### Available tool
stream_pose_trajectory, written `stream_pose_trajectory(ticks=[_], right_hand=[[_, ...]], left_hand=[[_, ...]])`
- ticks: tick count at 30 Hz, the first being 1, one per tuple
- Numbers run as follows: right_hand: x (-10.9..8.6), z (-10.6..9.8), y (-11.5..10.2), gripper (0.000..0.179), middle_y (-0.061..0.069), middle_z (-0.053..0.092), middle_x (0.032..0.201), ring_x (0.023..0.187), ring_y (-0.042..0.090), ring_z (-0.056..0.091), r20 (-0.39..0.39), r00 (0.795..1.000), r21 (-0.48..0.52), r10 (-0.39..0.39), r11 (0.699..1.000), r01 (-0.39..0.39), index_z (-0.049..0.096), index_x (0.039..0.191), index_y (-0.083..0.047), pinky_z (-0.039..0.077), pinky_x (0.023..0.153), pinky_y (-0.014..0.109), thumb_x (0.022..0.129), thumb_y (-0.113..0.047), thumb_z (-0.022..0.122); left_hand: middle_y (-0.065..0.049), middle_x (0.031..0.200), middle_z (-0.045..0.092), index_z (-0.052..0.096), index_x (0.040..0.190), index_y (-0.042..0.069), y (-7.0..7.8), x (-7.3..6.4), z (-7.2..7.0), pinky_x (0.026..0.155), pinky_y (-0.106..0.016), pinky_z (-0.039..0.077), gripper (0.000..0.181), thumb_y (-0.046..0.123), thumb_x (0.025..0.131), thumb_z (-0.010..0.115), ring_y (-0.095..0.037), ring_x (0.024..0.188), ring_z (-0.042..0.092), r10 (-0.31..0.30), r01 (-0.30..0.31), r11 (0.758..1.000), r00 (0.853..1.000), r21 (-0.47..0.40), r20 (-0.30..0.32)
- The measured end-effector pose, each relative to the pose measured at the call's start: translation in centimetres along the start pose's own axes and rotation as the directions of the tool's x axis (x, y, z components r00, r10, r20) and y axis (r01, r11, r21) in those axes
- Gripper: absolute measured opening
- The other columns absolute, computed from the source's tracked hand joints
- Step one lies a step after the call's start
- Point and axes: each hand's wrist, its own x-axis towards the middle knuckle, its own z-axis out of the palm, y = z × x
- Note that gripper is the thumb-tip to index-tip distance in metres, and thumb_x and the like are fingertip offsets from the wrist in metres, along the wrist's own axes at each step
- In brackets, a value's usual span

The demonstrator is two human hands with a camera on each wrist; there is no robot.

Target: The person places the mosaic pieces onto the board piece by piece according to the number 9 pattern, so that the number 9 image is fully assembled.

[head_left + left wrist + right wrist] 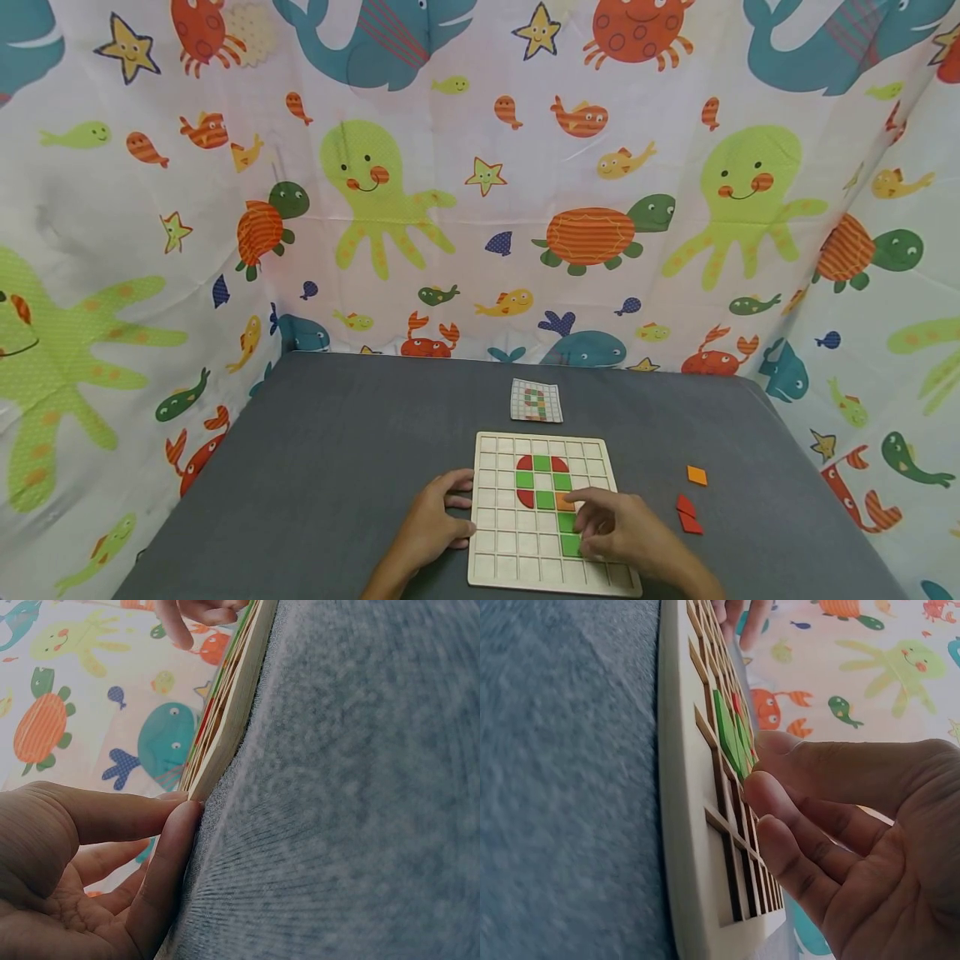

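Note:
A pale wooden grid board [506, 533] lies on the table in front of me. My left hand [435, 517] grips its left edge; in the left wrist view the thumb and a finger [174, 847] pinch the rim. My right hand [618, 533] is over the board's right half, its fingertips at an orange square tile [564, 502] in a cell. The right wrist view has the thumb and bent fingers close together at the grid, hiding that tile. Several green square tiles [542, 463] and rounded red tiles [525, 498] sit in other cells.
To the board's right lie an orange tile [697, 475] and two red tiles [690, 524], close together. Behind the board is a small card [536, 402] with a printed coloured grid pattern. A sea-animal curtain [465, 275] hangs round the grey table [360, 433].

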Motion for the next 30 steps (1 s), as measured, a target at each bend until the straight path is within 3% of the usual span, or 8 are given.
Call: stream_pose_trajectory(ticks=[6, 14, 24, 30], right_hand=[[-0.1, -0.7, 0.2, 0.054, 0.002, 0.073, 0.099, 0.084, 0.009, 0.068, -0.052, 0.999, -0.047, 0.008, 0.999, -0.010, 0.068, 0.136, -0.007, 0.058, 0.073, 0.025, 0.085, -0.010, 0.087], [-0.6, -1.7, 0.2, 0.056, 0.004, 0.074, 0.100, 0.084, 0.010, 0.067, -0.132, 0.991, -0.065, 0.027, 0.997, -0.036, 0.067, 0.137, -0.003, 0.058, 0.074, 0.024, 0.085, -0.008, 0.087], [-0.9, -3.1, 0.4, 0.054, 0.005, 0.074, 0.102, 0.085, 0.009, 0.067, -0.258, 0.965, -0.094, 0.053, 0.992, -0.080, 0.066, 0.137, -0.002, 0.058, 0.075, 0.027, 0.087, -0.011, 0.086], [-1.1, -4.1, 0.8, 0.054, 0.005, 0.074, 0.103, 0.089, 0.013, 0.067, -0.342, 0.933, -0.055, 0.113, 0.989, -0.140, 0.067, 0.139, -0.006, 0.058, 0.078, 0.027, 0.088, -0.008, 0.085]], left_hand=[[-0.015, 0.134, 0.061, 0.062, 0.144, 0.006, -0.1, 0.1, 0.0, 0.059, -0.039, 0.064, 0.075, -0.018, 0.075, 0.080, -0.029, 0.113, 0.065, -0.004, 0.004, 1.000, 1.000, -0.002, 0.000], [-0.015, 0.134, 0.061, 0.061, 0.144, 0.006, 0.0, 0.0, 0.0, 0.060, -0.039, 0.064, 0.075, -0.017, 0.076, 0.081, -0.029, 0.113, 0.064, -0.004, 0.004, 1.000, 1.000, -0.002, 0.002], [-0.015, 0.135, 0.061, 0.060, 0.145, 0.006, 0.0, 0.0, -0.1, 0.060, -0.040, 0.064, 0.075, -0.016, 0.076, 0.080, -0.029, 0.113, 0.064, 0.001, -0.001, 1.000, 1.000, -0.014, 0.009], [-0.015, 0.134, 0.061, 0.061, 0.145, 0.007, 0.0, 0.0, 0.0, 0.060, -0.039, 0.064, 0.075, -0.016, 0.076, 0.081, -0.028, 0.113, 0.064, -0.002, 0.002, 1.000, 1.000, -0.011, 0.008]])
